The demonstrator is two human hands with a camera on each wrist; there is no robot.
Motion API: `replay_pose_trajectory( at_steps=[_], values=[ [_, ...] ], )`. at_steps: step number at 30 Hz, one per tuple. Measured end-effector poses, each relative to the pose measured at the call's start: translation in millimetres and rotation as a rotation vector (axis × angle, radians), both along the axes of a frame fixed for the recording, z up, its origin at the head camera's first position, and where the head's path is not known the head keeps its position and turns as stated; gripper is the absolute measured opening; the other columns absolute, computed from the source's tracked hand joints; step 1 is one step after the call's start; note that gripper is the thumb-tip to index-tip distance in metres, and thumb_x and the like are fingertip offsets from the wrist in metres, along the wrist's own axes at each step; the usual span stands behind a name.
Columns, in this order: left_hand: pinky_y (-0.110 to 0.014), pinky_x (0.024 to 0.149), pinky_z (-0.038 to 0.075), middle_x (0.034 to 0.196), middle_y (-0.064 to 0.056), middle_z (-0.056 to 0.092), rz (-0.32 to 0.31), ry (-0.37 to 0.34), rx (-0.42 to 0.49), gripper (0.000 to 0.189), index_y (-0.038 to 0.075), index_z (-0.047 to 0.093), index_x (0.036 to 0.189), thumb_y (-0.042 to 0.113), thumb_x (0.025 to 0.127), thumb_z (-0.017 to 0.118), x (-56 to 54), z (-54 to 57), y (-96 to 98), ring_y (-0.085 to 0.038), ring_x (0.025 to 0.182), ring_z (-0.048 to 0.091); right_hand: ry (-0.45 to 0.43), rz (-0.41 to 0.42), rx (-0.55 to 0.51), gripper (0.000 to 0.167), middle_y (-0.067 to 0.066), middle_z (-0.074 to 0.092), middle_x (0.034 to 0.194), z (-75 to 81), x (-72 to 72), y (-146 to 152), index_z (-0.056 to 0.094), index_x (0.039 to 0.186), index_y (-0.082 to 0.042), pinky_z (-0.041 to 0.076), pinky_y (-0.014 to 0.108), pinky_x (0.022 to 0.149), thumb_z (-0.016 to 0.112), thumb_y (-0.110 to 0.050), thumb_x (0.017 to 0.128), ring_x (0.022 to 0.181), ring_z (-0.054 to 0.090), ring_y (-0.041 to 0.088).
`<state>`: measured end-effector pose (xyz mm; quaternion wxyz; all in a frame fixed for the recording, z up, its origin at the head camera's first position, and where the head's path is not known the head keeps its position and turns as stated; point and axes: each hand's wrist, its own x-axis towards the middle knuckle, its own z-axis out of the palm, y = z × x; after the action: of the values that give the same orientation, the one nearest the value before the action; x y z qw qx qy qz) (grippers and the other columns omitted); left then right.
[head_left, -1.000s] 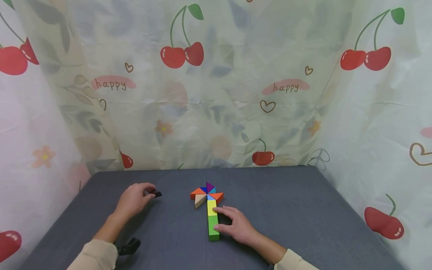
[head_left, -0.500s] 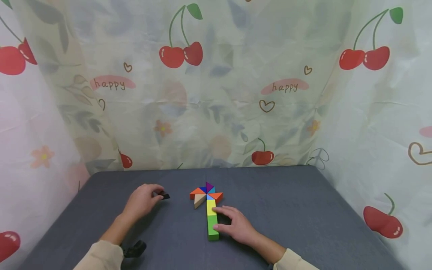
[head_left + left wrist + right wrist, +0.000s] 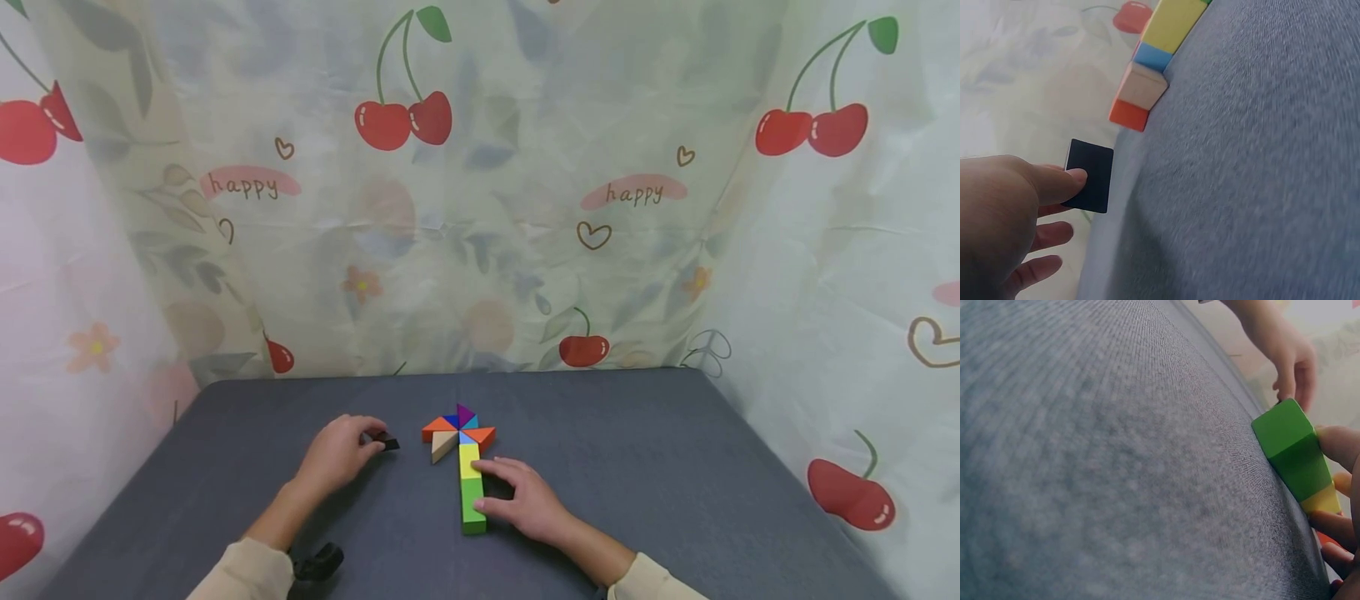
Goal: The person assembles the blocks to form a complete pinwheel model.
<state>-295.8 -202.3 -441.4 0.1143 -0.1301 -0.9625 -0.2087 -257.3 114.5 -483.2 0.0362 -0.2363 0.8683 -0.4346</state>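
My left hand (image 3: pixel 337 454) pinches a small flat black block (image 3: pixel 390 442) between thumb and fingers, left of a pinwheel of wedge blocks. In the left wrist view the thumb lies on the broad face of the black block (image 3: pixel 1097 178). My right hand (image 3: pixel 528 504) rests beside a straight stem of two blocks. Its thumb touches the green block (image 3: pixel 472 504) and a fingertip the yellow block (image 3: pixel 468 460). Above the stem the wedges fan out: a purple wedge (image 3: pixel 465 414), a natural wood wedge (image 3: pixel 442 447), two orange ones and several blue ones.
A dark grey cloth-covered table (image 3: pixel 637 467) lies under everything. Behind it and at both sides hangs a curtain (image 3: pixel 480 192) printed with cherries. A black strap-like piece (image 3: pixel 318 563) sits by the left sleeve.
My left hand has moved right and slightly nearer, carrying the black block closer to the pinwheel. My right hand and the arranged blocks stay in place.
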Motion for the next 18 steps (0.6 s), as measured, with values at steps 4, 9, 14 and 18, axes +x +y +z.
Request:
replay_pose_trajectory(
  at_steps=[4, 9, 14, 18],
  values=[
    [-0.037, 0.070, 0.049, 0.094, 0.004, 0.066, -0.007, -0.005, -0.007, 0.023, 0.014, 0.074, 0.108, 0.017, 0.085, 0.077, -2.0, -1.6, 6.5, -0.014, 0.082, 0.056, 0.018, 0.004, -0.006, 0.054, 0.005, 0.053, 0.137, -0.3, 0.7, -0.4, 0.061, 0.134, -0.024, 0.032, 0.061, 0.102, 0.072, -0.044, 0.086, 0.132, 0.040, 0.033],
    [-0.037, 0.071, 0.049, 0.092, 0.005, 0.066, -0.016, 0.004, -0.018, 0.022, 0.015, 0.074, 0.106, 0.017, 0.084, 0.078, -4.4, -5.7, 14.1, -0.013, 0.082, 0.056, 0.017, 0.000, -0.003, 0.054, 0.006, 0.053, 0.138, -0.6, 0.8, -0.7, 0.061, 0.134, -0.024, 0.032, 0.061, 0.102, 0.072, -0.044, 0.086, 0.132, 0.041, 0.034],
    [-0.035, 0.069, 0.048, 0.089, 0.008, 0.065, -0.044, -0.001, -0.022, 0.021, 0.016, 0.074, 0.104, 0.017, 0.083, 0.079, -3.7, -15.4, 17.2, -0.011, 0.079, 0.055, -0.004, -0.005, 0.001, 0.055, 0.005, 0.053, 0.138, -1.5, -0.4, -0.1, 0.061, 0.134, -0.025, 0.031, 0.060, 0.103, 0.072, -0.046, 0.085, 0.132, 0.040, 0.032],
    [-0.035, 0.070, 0.048, 0.091, 0.007, 0.065, -0.034, 0.014, -0.016, 0.023, 0.018, 0.074, 0.105, 0.019, 0.083, 0.079, -3.7, -19.0, 19.0, -0.012, 0.081, 0.055, -0.004, -0.008, 0.003, 0.055, 0.004, 0.053, 0.138, -1.8, -1.3, 0.3, 0.060, 0.134, -0.025, 0.032, 0.060, 0.103, 0.072, -0.047, 0.085, 0.132, 0.040, 0.032]
  ],
)
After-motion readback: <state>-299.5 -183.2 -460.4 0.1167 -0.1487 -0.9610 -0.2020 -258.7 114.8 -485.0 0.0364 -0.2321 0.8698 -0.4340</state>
